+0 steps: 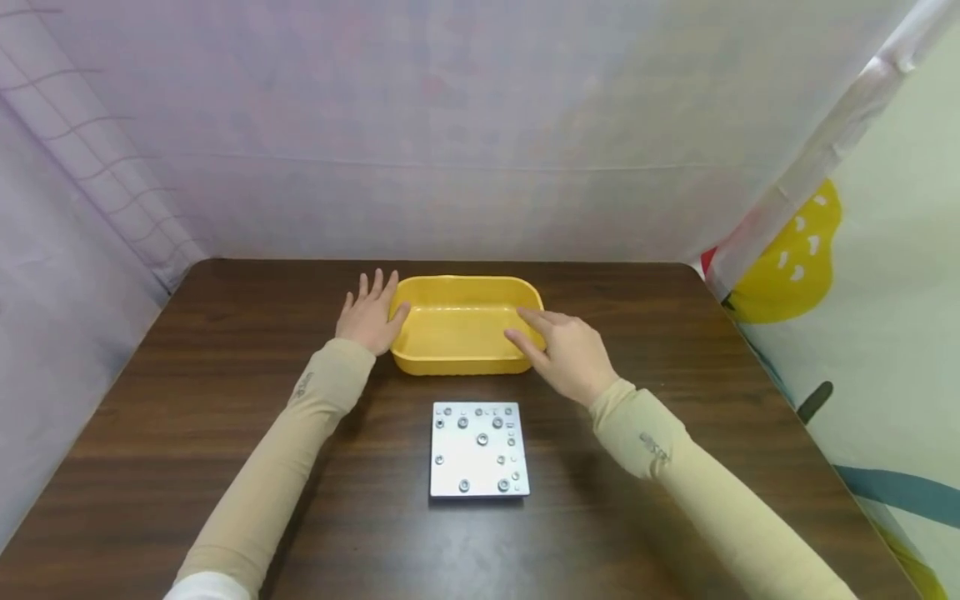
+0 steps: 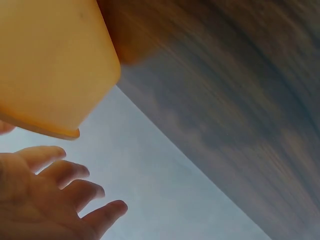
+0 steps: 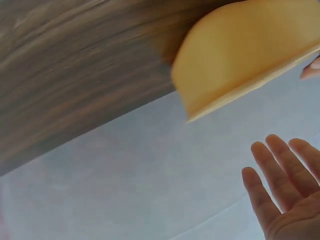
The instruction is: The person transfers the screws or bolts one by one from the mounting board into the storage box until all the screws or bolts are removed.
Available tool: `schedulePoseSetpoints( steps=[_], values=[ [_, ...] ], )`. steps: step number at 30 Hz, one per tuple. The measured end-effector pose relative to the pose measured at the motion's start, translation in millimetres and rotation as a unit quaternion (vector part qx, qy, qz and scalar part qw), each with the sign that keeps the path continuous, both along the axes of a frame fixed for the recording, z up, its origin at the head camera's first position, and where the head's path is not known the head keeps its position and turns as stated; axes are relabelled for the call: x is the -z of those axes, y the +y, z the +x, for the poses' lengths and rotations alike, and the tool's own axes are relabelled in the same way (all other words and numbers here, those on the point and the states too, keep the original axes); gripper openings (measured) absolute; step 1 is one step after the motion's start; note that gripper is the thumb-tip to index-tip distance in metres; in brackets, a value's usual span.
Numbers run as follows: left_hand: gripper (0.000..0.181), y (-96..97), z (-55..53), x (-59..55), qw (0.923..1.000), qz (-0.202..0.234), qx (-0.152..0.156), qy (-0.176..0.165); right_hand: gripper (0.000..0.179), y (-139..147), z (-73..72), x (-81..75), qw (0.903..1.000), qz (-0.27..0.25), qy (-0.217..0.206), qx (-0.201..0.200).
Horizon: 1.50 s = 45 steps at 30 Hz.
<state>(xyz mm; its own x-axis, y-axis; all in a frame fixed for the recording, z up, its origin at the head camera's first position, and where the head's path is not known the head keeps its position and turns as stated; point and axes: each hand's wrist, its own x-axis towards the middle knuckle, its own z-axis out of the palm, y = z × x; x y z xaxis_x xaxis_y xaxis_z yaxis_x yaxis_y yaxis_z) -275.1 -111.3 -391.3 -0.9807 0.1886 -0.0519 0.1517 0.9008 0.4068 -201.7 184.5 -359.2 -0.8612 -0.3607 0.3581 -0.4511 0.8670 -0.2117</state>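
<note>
Yellow tray (image 1: pixel 450 367): on the bench (image 1: pixel 360 525), beyond the metal plate (image 1: pixel 472 462).
Left hand (image 1: pixel 369 320): spread, empty, at its left end; contact unclear.
Right hand (image 1: pixel 573 357): fingers extended, empty, over its right end.

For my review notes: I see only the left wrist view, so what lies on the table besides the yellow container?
Observer: A silver plate with round fasteners, on the near side of the yellow container.
Operator: Where's the right hand?
Observer: At the container's right end, with its thumb and forefinger extended.
Operator: What clothing shows?
Observer: Beige sleeves, each with dark lettering.
</note>
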Motion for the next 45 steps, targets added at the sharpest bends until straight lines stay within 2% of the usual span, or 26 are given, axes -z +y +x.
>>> schedulePoseSetpoints(
  steps=[6,13,16,22,26,30,39,45],
  values=[
    [0.065,0.3,-3.1,4.6,1.0000,-0.005,0.004,0.006,0.044,-20.8,15.3,0.7,0.9986,-0.003,0.017,-0.050],
    [0.061,0.4,-5.5,8.5,0.9999,-0.008,0.005,0.008,0.023,-47.4,29.4,7.1,0.9904,0.009,0.018,-0.137],
    [0.060,0.8,-5.6,8.1,0.9999,-0.007,0.006,0.009,0.017,-55.4,31.7,11.9,0.9870,0.023,-0.008,-0.159],
    [0.057,0.4,-5.5,8.1,1.0000,-0.005,0.004,0.004,0.015,-65.8,31.9,20.6,0.9752,0.043,-0.103,-0.191],
    [0.056,-0.9,-5.6,8.7,1.0000,0.001,0.004,0.003,0.014,-69.5,31.0,23.5,0.9683,0.045,-0.142,-0.200],
    [0.056,-2.6,-6.2,10.6,1.0000,0.006,0.003,0.004,0.013,-72.7,30.6,25.5,0.9656,0.052,-0.157,-0.201],
    [0.056,-3.6,-6.0,12.1,1.0000,0.007,0.004,0.001,0.008,-81.7,29.8,23.8,0.9605,0.078,-0.203,-0.174],
    [0.057,-2.6,-6.3,12.2,1.0000,0.004,0.003,-0.002,0.009,-83.5,30.0,23.4,0.9590,0.095,-0.208,-0.167]
  ],
)
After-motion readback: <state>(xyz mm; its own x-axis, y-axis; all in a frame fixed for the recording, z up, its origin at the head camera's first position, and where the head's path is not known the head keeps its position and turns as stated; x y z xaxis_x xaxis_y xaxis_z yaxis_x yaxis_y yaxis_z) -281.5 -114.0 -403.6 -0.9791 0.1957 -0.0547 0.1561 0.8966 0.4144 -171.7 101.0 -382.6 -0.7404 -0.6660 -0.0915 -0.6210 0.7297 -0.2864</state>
